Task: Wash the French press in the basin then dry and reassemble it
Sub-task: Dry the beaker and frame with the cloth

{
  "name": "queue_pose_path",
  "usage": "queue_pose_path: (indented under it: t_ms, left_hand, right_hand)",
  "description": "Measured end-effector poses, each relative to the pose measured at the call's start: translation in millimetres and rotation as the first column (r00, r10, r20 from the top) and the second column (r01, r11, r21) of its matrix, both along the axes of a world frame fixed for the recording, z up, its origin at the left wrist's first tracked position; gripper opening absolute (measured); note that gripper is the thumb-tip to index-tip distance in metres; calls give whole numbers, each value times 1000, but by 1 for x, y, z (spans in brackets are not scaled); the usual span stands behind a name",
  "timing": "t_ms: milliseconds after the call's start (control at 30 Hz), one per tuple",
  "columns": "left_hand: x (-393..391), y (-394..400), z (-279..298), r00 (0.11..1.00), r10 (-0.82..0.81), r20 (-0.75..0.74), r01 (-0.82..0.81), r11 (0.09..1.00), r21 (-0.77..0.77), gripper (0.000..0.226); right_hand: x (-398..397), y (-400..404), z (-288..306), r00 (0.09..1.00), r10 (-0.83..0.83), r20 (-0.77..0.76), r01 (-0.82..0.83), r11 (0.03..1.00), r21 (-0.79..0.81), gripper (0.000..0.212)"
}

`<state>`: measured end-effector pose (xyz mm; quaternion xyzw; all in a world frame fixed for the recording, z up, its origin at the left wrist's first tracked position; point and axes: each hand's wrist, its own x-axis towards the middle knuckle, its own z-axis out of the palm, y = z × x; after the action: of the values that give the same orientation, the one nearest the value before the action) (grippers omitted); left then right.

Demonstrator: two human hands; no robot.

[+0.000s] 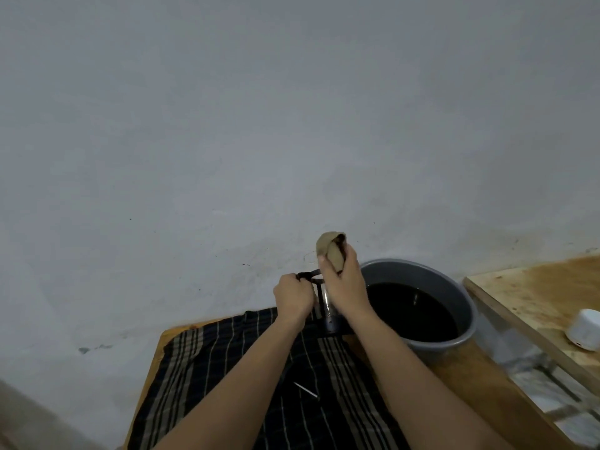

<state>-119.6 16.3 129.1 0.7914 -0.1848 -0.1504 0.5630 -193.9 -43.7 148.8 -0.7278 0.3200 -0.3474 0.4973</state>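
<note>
Right hand (344, 280) wads beige cloth (331, 248) above glass French press (326, 306).

text: none legible | labels: none | brands: none | numbers: none | signs: none

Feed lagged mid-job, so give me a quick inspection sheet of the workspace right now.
Surface: wooden table, partly covered by a striped cloth.
Job's things: French press upright on the striped cloth; grey basin of dark water beside it.
Clutter: thin metal rod on the cloth; white container on a side table.
Grippers: left hand grips the press handle; right hand holds a beige rag over the press.
Cables: nothing seen.
Surroundings: bare grey wall.
</note>
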Motion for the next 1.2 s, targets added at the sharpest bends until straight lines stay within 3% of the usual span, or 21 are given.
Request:
queue_pose_path:
  t_ms: [67, 100, 200, 333, 400, 500, 567, 633, 700, 767, 867, 967, 1100, 1200]
  left_hand:
    - [-5, 2, 2, 1000, -24, 1, 24, 1000, 4, 29]
    - [-6, 3, 2, 1000, -24, -11, 24, 1000, 8, 28]
    - [-1, 5, -2, 995, -3, -104, 2, 1000, -6, 27]
    - [12, 7, -4, 976, 111, -188, -119, 993, -29, 31]
    - [13, 7, -3, 981, 112, -160, -119, 992, -33, 30]
    - [2, 9, 1, 996, 90, -24, -90, 996, 18, 25]
    - [-7, 8, 2, 999, 10, 31, -12, 999, 51, 25]
    - [-9, 8, 4, 998, -45, 38, 43, 998, 43, 27]
    - [-9, 9, 6, 997, -74, 26, 73, 997, 29, 27]
    - [-5, 9, 7, 997, -66, -48, 65, 998, -19, 30]
    - [4, 12, 6, 960, -62, -275, 21, 989, -148, 31]
    - [17, 15, 6, 920, -34, -390, -43, 982, -186, 33]
    - [6, 18, 7, 880, 57, -471, -191, 951, -243, 26]
    - [-18, 12, 3, 772, 91, -629, -371, 868, -330, 27]
  right_hand:
    - [1, -8, 9, 1000, -6, 13, 3, 984, 177, 57]
    - [1, -9, 10, 1000, -1, -13, 3, 981, 191, 56]
    - [-4, 3, 3, 995, 11, -98, -8, 1000, 24, 60]
    - [-27, 41, -19, 921, 32, -388, -138, 959, -248, 68]
    - [-36, 45, -22, 910, 54, -411, -177, 947, -267, 66]
    - [-33, 31, -5, 933, 93, -348, -148, 980, -136, 63]
    - [-25, 11, 1, 969, 136, -208, -121, 989, 81, 55]
    - [-25, -4, 4, 985, 175, -4, -159, 905, 395, 49]
    - [-28, -10, 0, 984, 126, 129, -177, 809, 561, 54]
    - [-31, -3, -5, 980, 117, 163, -186, 835, 518, 53]
    - [-42, 14, -16, 965, 225, 139, -261, 886, 382, 49]
    - [-57, 24, -29, 949, 299, 99, -312, 856, 413, 45]
    - [-61, 37, -30, 974, 132, 184, -217, 769, 601, 41]
    - [-45, 32, -30, 944, -160, 289, -117, 657, 745, 51]
